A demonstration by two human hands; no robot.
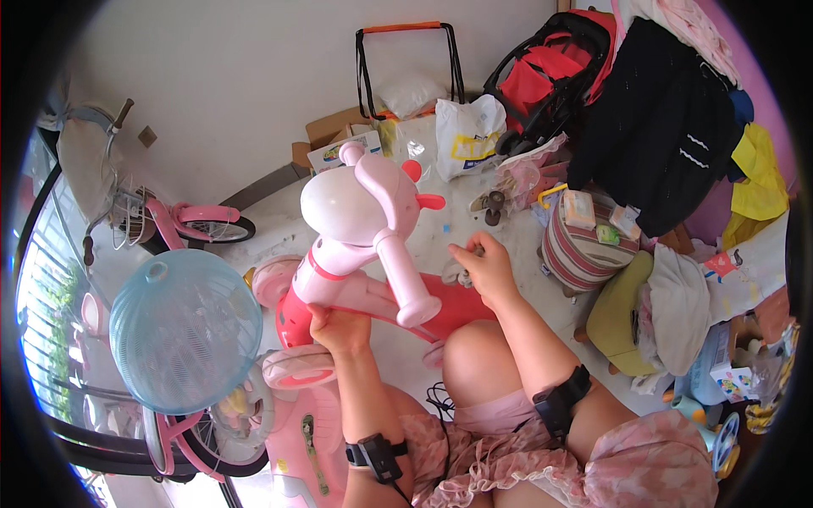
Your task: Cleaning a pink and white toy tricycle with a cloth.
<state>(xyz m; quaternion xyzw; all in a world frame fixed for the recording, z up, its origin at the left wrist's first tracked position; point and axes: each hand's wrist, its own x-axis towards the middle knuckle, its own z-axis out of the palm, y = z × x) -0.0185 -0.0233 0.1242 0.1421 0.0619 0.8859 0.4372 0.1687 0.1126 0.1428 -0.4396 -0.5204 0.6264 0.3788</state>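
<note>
A pink and red child's ride-on toy (406, 295) with wheels stands before me. Its rounded pale head (336, 209) carries a pink handlebar (404, 273) that points towards me. My left hand (343, 330) grips the toy at the red base of its neck, just above a front wheel (298, 367); the fingertips are hidden. To the right of the handlebar, my right hand (488, 267) is held over the red seat with a crumpled greyish cloth (455, 274) pinched in it. This hand is apart from the toy.
On the left are a blue mesh basket (187, 330) and a pink children's bicycle (203, 219). A striped stool (587, 241) and green seat (619, 317) stand right. Behind are a white plastic bag (467, 136), a folding cart (406, 28) and a red stroller (540, 79).
</note>
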